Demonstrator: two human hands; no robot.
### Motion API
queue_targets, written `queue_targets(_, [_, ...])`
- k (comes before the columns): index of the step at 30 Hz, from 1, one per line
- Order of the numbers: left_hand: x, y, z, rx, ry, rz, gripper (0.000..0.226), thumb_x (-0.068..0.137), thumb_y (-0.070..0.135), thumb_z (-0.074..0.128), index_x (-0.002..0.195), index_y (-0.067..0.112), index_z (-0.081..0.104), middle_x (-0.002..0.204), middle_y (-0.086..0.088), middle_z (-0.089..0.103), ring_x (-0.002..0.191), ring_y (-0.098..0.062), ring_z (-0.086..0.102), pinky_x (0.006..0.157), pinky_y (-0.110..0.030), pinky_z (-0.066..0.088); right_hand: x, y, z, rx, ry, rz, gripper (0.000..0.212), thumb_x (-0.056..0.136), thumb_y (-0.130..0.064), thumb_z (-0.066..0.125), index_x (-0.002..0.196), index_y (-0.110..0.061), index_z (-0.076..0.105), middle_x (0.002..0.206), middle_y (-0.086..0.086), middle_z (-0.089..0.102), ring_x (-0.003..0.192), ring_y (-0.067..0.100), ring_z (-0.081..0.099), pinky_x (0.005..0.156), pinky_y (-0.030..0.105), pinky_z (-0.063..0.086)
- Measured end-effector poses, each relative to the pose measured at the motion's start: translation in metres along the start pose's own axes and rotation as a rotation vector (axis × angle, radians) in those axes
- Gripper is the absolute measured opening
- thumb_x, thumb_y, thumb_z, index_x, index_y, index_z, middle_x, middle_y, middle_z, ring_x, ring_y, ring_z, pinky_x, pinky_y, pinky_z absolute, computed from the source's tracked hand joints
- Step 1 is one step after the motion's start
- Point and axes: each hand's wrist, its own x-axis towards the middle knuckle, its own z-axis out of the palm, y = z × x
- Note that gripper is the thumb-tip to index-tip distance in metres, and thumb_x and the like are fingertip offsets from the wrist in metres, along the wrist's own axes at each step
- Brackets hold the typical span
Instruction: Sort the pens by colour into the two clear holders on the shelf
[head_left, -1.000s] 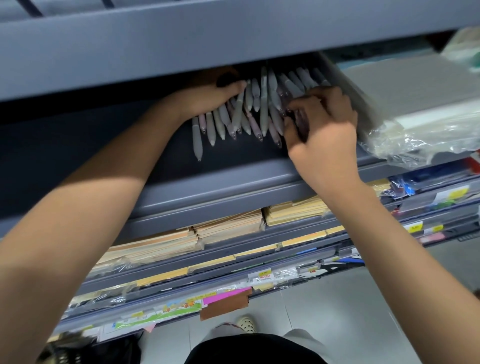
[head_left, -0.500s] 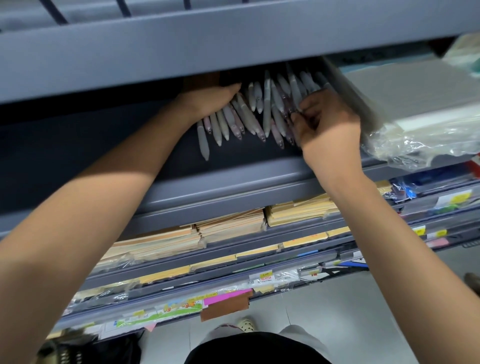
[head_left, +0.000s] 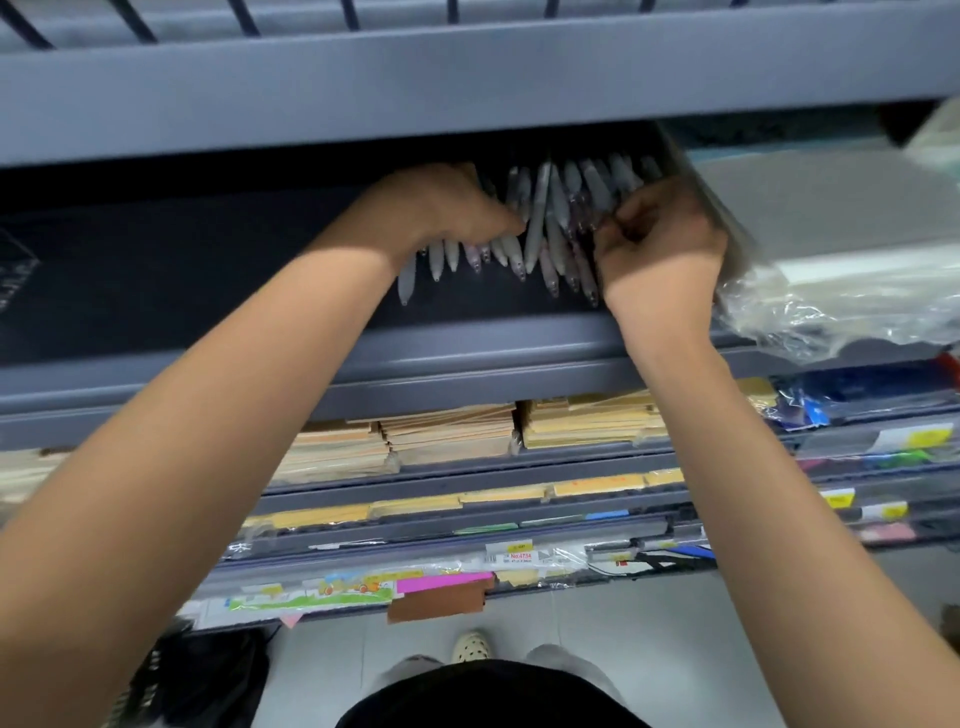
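Observation:
Several pale grey pens (head_left: 540, 223) lie fanned on the dark shelf floor (head_left: 208, 291), tips toward me, some with purplish barrels on the right. My left hand (head_left: 447, 208) lies over the left part of the bunch, fingers curled onto the pens. My right hand (head_left: 660, 244) sits at the bunch's right edge, fingers curled and pinching pens there. The clear holders are not distinguishable; the upper shelf lip (head_left: 467, 83) hides the back of the shelf.
A plastic-wrapped stack of grey sheets (head_left: 831, 249) fills the shelf just right of my right hand. Below hang lower shelves with tan envelopes (head_left: 457, 436) and labelled packets (head_left: 363, 587). The floor and my shoe (head_left: 471, 647) show at the bottom.
My left hand slid down and right over the left pens, covering more of them. My right hand closed tighter at the right edge. The pens are bunched closer together.

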Motion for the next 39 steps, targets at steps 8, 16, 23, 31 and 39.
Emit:
queue_targets(8, [-0.014,0.018,0.012,-0.054,0.066,-0.093,0.077,0.08,0.045,0.069,0.147,0.018,0.042,0.15,-0.009,0.046,0.132,-0.03,0.048,0.105,-0.038,0.045,-0.001,0.002,-0.004,0.059,-0.055,-0.012,0.023,0.084,-0.011,0.058,0.104,-0.013,0.07,0.097,0.004,0.074,0.091,0.023,0.069,0.077,0.02,0.045])
queue_targets(16, [-0.013,0.019,-0.002,0.004,-0.11,-0.191,0.032,0.094,0.031,0.062,0.079,0.003,0.068,0.095,-0.019,0.061,0.076,-0.026,0.054,0.06,-0.029,0.043,-0.012,0.001,-0.013,0.186,-0.035,-0.029,0.015,0.084,-0.011,0.057,0.092,-0.006,0.068,0.09,0.011,0.07,0.081,0.028,0.066,0.072,0.029,0.048])
queue_targets(23, [-0.017,0.023,-0.008,0.203,-0.121,-0.265,0.056,0.093,0.06,0.056,0.091,0.005,0.068,0.081,-0.01,0.06,0.061,-0.022,0.049,0.039,-0.025,0.036,-0.001,-0.016,-0.014,-0.115,-0.208,-0.008,0.041,0.086,-0.025,0.06,0.121,-0.005,0.05,0.114,0.016,0.065,0.104,0.037,0.062,0.083,0.038,0.048])
queue_targets(31, [-0.005,0.027,-0.005,0.08,-0.131,-0.315,0.034,0.097,0.024,0.052,0.089,-0.006,0.066,0.095,-0.026,0.061,0.061,-0.026,0.046,0.061,-0.029,0.039,0.029,-0.02,-0.019,-0.188,-0.322,0.116,0.033,0.088,-0.031,0.061,0.113,-0.009,0.063,0.116,0.018,0.067,0.113,0.038,0.061,0.091,0.038,0.05])
queue_targets(39, [-0.016,0.03,0.001,0.161,-0.016,-0.269,0.031,0.096,0.014,0.047,0.09,-0.009,0.066,0.104,-0.02,0.068,0.081,-0.033,0.062,0.074,-0.03,0.049,0.037,-0.02,-0.025,-0.05,-0.398,0.263,0.03,0.086,-0.032,0.065,0.107,-0.012,0.071,0.115,0.01,0.07,0.112,0.027,0.064,0.083,0.021,0.046])
